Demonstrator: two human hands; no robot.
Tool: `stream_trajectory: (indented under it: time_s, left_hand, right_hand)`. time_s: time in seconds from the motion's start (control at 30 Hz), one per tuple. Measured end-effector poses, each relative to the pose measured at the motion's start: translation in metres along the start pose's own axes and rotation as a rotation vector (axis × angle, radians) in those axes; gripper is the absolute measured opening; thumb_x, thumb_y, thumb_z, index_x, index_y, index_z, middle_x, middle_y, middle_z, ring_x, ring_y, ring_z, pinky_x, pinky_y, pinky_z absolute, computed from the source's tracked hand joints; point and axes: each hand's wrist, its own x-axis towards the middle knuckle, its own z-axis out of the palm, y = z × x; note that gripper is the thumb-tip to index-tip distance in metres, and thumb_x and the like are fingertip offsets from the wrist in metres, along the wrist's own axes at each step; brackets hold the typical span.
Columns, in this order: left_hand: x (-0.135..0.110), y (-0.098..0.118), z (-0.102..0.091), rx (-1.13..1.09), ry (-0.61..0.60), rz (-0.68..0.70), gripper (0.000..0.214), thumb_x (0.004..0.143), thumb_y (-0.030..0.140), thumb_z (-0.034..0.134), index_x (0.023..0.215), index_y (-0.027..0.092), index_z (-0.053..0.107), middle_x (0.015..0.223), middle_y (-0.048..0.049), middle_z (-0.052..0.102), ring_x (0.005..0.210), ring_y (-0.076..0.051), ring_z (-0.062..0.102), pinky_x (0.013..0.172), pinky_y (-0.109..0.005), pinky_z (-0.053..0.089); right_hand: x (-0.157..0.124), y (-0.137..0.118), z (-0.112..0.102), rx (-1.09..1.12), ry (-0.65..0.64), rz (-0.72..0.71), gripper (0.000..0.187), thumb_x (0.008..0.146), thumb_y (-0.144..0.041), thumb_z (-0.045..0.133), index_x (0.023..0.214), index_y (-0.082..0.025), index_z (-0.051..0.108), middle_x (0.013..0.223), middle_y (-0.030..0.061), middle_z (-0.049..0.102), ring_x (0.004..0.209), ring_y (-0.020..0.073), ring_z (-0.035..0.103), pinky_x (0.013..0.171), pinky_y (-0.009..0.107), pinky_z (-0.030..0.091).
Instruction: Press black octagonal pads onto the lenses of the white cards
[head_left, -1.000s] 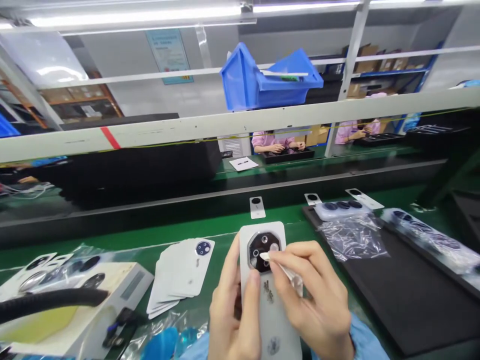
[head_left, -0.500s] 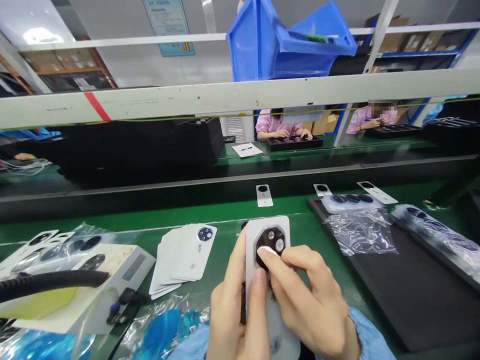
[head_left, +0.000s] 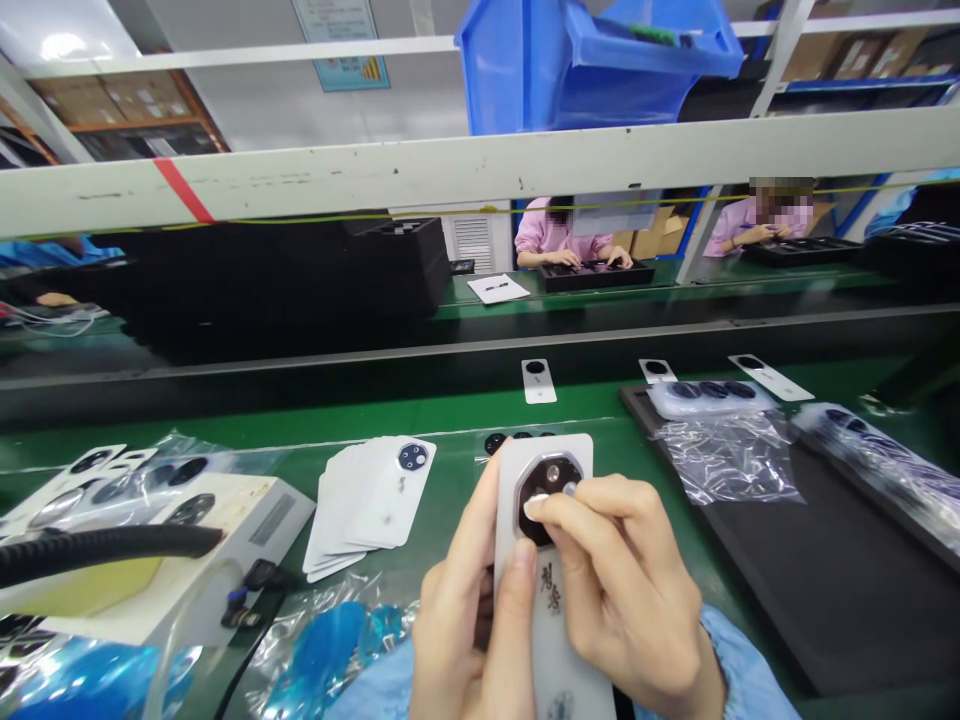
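My left hand [head_left: 480, 610] is closed around a white phone [head_left: 551, 640], holding it upright with the back towards me. Its thumb lies on the back, just below the round dark camera module [head_left: 551, 475], which has an octagonal rim. My right hand [head_left: 637, 580] has its fingers bent together, with fingertips touching the module. Whether anything small is pinched there is hidden. Dark lettering runs down the phone's back. Left of my hands lies a fanned stack of white back sheets [head_left: 367, 510], the top one with a dark camera circle. Several black round pieces [head_left: 495, 443] lie behind the phone.
A black tray [head_left: 810, 590] at right carries a clear plastic bag [head_left: 727, 455] and wrapped lens pieces [head_left: 709, 397]. At left are a white box [head_left: 270, 540], a black hose [head_left: 112, 555] and blue film [head_left: 322, 650]. Co-workers sit beyond the beam [head_left: 420, 165].
The view has tilted slightly, so the background sits higher. My right fingertips have shifted a little on the camera module, and more lettering on the phone shows. My left hand keeps its hold.
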Motion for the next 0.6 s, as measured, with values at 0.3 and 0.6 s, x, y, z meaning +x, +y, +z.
stream_trajectory:
  time_s: [0.3,0.6]
  left_hand:
    - [0.005,0.022,0.000,-0.227,-0.072,-0.103,0.050,0.082,0.037,0.065,0.131,0.025,0.059,0.090,-0.0024,0.077,0.082,-0.025,0.072,0.058,-0.023,0.058]
    - [0.004,0.020,0.001,-0.221,-0.080,-0.121,0.057,0.081,0.040,0.067,0.135,0.032,0.053,0.083,0.0015,0.077,0.072,-0.020,0.071,0.056,-0.019,0.054]
  right_hand:
    - [0.009,-0.002,-0.012,0.243,0.188,0.243,0.023,0.085,-0.002,0.054,0.098,-0.018,0.065,0.085,0.0032,0.051,0.074,0.0128,0.055,0.057,0.026,0.049]
    - [0.008,-0.007,-0.009,0.041,0.096,0.132,0.020,0.086,-0.004,0.058,0.100,-0.016,0.064,0.088,0.0028,0.054,0.075,0.0106,0.059,0.059,0.024,0.050]
